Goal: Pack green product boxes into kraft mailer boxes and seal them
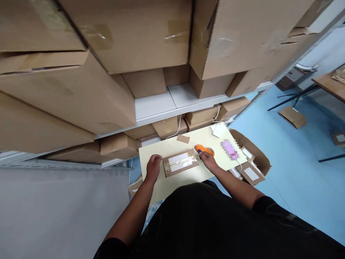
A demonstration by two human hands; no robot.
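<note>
A small flat cardboard parcel [180, 162] with a white label and shiny clear tape across it lies on a pale yellow table [172, 183]. My left hand [153, 166] rests against the parcel's left end, fingers curled down on it. At the parcel's right end my right hand [207, 159] grips an orange tape dispenser [202, 149]. A blurred pink object [229, 149] lies on the table to the right.
Large cardboard boxes [81, 86] fill white shelves [161, 104] above and behind the table. An open carton [252, 162] with labelled small parcels stands at the table's right. A cardboard scrap [183, 138] and white paper [219, 129] lie on the far side. Blue floor [296, 169] spreads to the right.
</note>
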